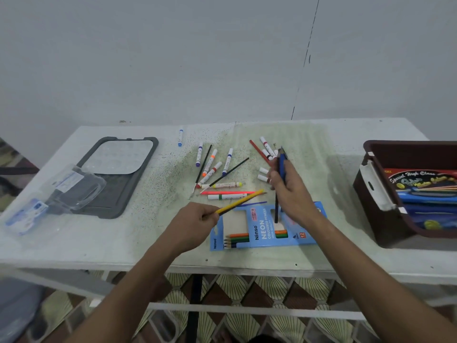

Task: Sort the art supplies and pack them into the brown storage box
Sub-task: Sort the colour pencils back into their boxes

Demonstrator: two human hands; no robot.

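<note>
At the left of the frame a flat grey tray (118,179) and clear plastic cases (74,189) lie idle. Just left of centre, the left hand (195,224) pinches a slim yellow pencil (239,201). Right of centre, the right hand (289,191) clasps a bundle of dark pencils (280,167) above the blue card pencil pack (264,229). Best to align the tips and slide them in together. The brown storage box (371,186), glossy plastic, sits at far right, partly filled.
</note>
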